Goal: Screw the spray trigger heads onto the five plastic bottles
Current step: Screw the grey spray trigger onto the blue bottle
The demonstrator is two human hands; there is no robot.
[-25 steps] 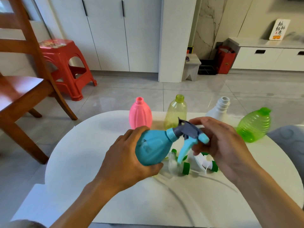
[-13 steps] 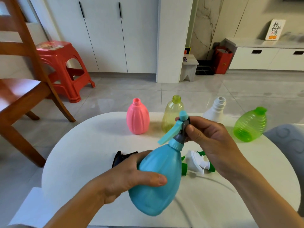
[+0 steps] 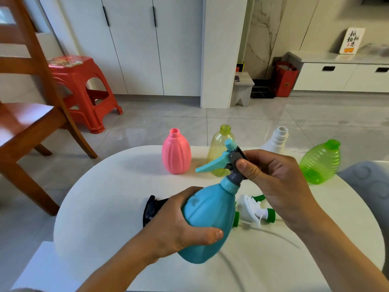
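My left hand (image 3: 176, 226) grips the body of a blue bottle (image 3: 210, 220), tilted above the white round table (image 3: 105, 197). A grey and blue trigger head (image 3: 226, 163) sits on the bottle's neck, and my right hand (image 3: 273, 178) pinches it at the grey collar. Along the table's far edge stand a pink bottle (image 3: 176, 152), a yellow bottle (image 3: 219, 144), a white bottle (image 3: 275, 140) and a green bottle (image 3: 320, 163), all with bare necks. White and green trigger heads (image 3: 252, 209) lie under my hands. A black trigger head (image 3: 152, 208) lies behind my left hand.
A wooden chair (image 3: 27, 114) stands left of the table, with a red plastic stool (image 3: 84, 89) behind it. A grey cushioned seat (image 3: 370, 186) touches the table's right side. Thin clear tubes (image 3: 273, 234) trail from the trigger heads across the table.
The blue bottle has swung from lying sideways to nearly upright, with its neck pointing away from me. The trigger lever now points left, and my right hand has shifted onto the collar.
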